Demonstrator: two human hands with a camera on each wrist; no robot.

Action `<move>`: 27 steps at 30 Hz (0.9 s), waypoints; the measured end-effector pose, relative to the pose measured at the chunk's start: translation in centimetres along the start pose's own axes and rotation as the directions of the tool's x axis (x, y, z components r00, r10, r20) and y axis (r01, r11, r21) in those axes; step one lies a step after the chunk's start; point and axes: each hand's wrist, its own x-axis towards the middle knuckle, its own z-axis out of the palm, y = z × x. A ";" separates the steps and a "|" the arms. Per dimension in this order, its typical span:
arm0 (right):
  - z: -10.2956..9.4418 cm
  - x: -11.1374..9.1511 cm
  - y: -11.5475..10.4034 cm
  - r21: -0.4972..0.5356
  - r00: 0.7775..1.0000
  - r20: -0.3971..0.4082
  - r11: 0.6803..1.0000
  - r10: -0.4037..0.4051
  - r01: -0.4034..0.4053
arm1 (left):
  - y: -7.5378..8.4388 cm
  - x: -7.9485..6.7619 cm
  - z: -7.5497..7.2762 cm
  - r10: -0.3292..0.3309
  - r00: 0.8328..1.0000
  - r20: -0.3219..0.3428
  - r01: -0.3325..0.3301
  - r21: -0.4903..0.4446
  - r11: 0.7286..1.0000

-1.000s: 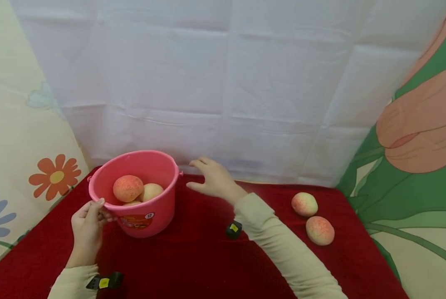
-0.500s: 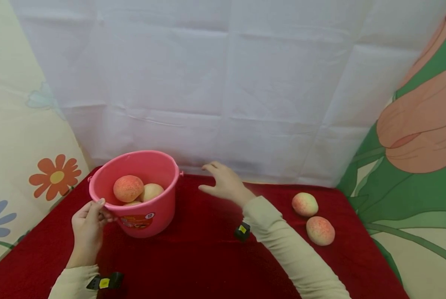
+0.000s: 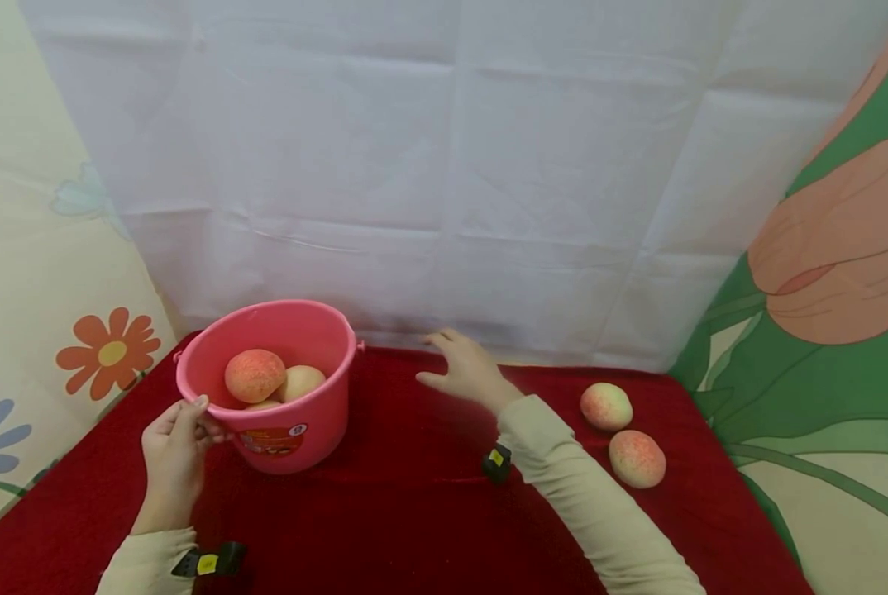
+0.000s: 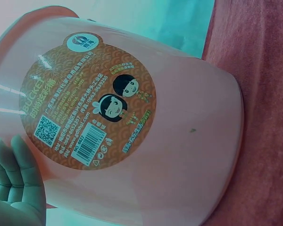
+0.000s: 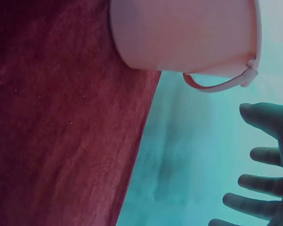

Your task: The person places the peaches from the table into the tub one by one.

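A pink bucket (image 3: 325, 421) stands on the left part of the table in the head view. Inside it lie a reddish peach (image 3: 255, 375), a paler peach (image 3: 303, 382) and part of another pale one. My left hand (image 3: 174, 454) pinches the bucket's near left rim, thumb over the edge; its curled fingers (image 4: 23, 174) show beside the round label (image 4: 89, 101) in the left wrist view. To the right of the bucket my right hand (image 3: 468, 372) hovers with nothing in it. Its fingers are spread, apart from the bucket's handle (image 5: 217, 87) in the right wrist view.
Two more peaches, one yellowish-red (image 3: 606, 406) and one redder (image 3: 637, 459), lie close together at the table's right. A red cloth (image 3: 384, 529) covers the table. Behind it hangs a white sheet (image 3: 444, 165), with flower-patterned panels on both sides.
My right hand has moved away from the bucket, to the right and slightly toward me. The left hand, the bucket and the peaches stay where they were.
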 end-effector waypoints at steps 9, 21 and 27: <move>0.3 -0.5 2.0 -0.008 0.997 0.010 0.997 0.076 -0.076 | 0.0 0.0 0.0 -0.002 1.000 0.006 0.002 0.008 1.000; 0.6 -1.3 5.0 -0.058 0.990 0.041 0.989 0.138 -0.135 | 0.0 0.0 0.0 -0.003 1.000 0.006 0.003 0.001 1.000; 0.4 -1.7 6.3 -0.087 0.981 0.048 0.980 0.186 -0.182 | 0.0 0.0 0.0 0.005 1.000 -0.003 -0.005 -0.008 1.000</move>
